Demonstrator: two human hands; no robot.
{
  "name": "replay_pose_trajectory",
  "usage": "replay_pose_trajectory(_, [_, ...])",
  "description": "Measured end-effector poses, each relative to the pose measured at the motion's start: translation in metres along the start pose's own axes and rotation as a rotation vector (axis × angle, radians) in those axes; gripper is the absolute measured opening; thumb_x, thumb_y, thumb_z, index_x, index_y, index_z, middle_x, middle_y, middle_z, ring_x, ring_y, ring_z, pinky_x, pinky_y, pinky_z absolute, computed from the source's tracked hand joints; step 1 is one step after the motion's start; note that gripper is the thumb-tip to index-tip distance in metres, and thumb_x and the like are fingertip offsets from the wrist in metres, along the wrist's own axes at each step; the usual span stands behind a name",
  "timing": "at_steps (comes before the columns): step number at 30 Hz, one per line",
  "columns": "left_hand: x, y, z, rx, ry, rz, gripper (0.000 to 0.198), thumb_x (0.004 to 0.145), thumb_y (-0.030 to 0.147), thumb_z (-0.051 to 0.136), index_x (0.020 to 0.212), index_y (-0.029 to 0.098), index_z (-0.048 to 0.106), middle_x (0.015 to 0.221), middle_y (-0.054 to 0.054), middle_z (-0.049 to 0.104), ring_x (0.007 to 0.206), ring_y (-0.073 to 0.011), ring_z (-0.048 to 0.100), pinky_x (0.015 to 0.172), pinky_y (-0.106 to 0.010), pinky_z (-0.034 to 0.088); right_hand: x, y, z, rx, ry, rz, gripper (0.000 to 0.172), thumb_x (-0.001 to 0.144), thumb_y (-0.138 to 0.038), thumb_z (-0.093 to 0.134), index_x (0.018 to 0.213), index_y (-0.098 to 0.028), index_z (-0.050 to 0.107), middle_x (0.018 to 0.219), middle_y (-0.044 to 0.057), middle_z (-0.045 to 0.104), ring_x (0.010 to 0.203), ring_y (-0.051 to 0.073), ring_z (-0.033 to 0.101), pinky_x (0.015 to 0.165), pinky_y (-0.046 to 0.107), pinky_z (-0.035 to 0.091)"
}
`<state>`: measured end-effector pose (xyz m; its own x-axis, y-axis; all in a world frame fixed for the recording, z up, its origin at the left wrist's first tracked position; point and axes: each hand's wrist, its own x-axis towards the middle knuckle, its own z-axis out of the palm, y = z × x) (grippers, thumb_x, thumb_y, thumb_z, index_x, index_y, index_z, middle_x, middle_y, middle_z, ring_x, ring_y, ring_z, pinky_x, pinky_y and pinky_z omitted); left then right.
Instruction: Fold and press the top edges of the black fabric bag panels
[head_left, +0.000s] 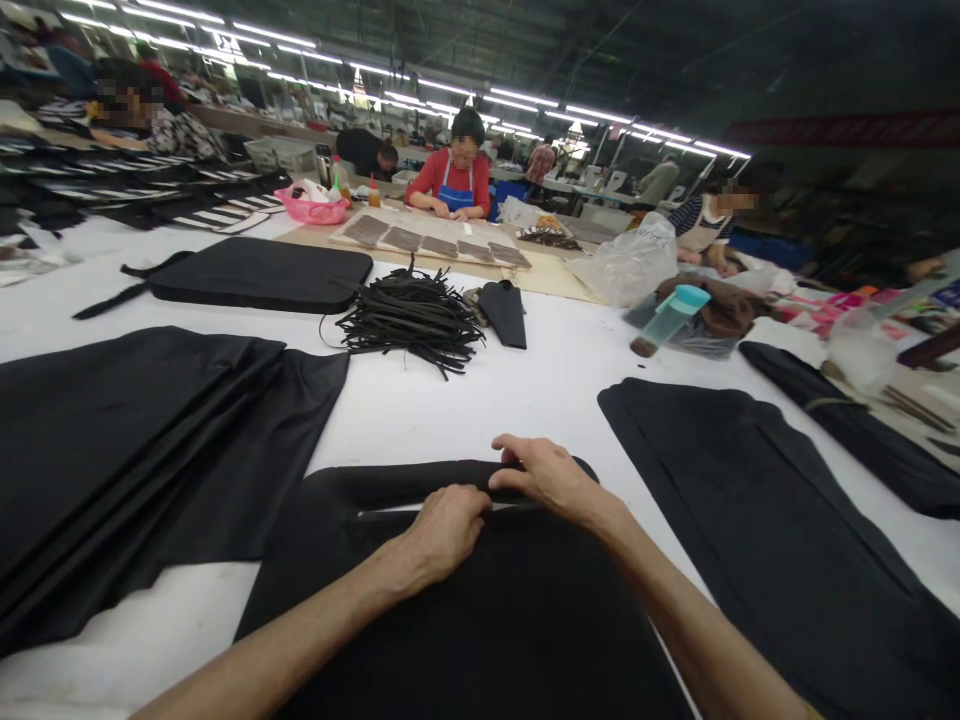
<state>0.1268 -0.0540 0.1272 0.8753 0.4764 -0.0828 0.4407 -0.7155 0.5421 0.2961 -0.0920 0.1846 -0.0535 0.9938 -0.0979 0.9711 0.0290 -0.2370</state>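
My left hand [448,525] seemingly steadies the slit [391,512] in the black sheet [480,620], pinch unclear; my right hand's [556,476] fingers [511,442] spread.

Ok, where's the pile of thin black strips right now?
In the head view, the pile of black strips lies on the white table just left of centre, between the black pad on its left and the dark tapered piece on its right.

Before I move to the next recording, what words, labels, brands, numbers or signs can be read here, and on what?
None can be read.
Clear plastic bag: lettering-like marks, too blurred to read.
Red banner, upper right: too dim and blurred to tell any text.
Black material being handled: no lettering visible.
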Motion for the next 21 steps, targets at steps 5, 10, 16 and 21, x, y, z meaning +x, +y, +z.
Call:
replay_pose_trajectory(5, [-0.002, 0.002, -0.001, 0.044, -0.014, 0.018, 0.027, 0.08, 0.011, 0.044, 0.097, 0.021, 0.061, 0.091, -0.004, 0.063, 0.085, -0.0212, 0.06, 0.076, -0.033, 0.047, -0.016, 0.039, 0.006, 0.07, -0.071, 0.046, 0.028, 0.079, -0.022, 0.058, 0.107, -0.025, 0.059, 0.097, 0.001, 0.066, 0.088, 0.017, 0.059, 0.073, 0.025, 0.041])
replay_pose_trajectory(10, [-0.006, 0.009, 0.006, 0.102, -0.015, 0.083, 0.026, 0.085, 0.011, 0.038, 0.09, 0.022, 0.061, 0.082, -0.003, 0.059, 0.078, -0.0186, 0.057, 0.068, -0.028, 0.046, -0.024, 0.03, 0.03, -0.074, 0.06, 0.077, 0.029, 0.083, -0.011, 0.049, 0.109, -0.021, 0.056, 0.095, 0.004, 0.064, 0.092, 0.02, 0.055, 0.081, 0.03, 0.037])
replay_pose_trajectory(16, [-0.012, 0.016, 0.015, 0.24, 0.005, 0.228, 0.014, 0.085, 0.017, 0.044, 0.087, 0.021, 0.057, 0.08, -0.003, 0.056, 0.075, -0.02, 0.053, 0.07, -0.032, 0.046, -0.026, 0.014, 0.042, -0.207, 0.187, 0.121, 0.026, 0.086, -0.007, 0.04, 0.103, -0.018, 0.057, 0.087, 0.008, 0.06, 0.087, 0.023, 0.052, 0.082, 0.037, 0.035])
replay_pose_trajectory(21, [-0.009, 0.01, 0.005, 0.211, 0.016, 0.149, 0.02, 0.086, 0.011, 0.041, 0.089, 0.021, 0.058, 0.082, -0.002, 0.057, 0.075, -0.0187, 0.054, 0.068, -0.03, 0.045, -0.033, 0.018, 0.029, -0.033, 0.454, 0.14, 0.03, 0.089, -0.011, 0.039, 0.115, -0.018, 0.05, 0.113, 0.008, 0.054, 0.103, 0.02, 0.048, 0.09, 0.033, 0.036])
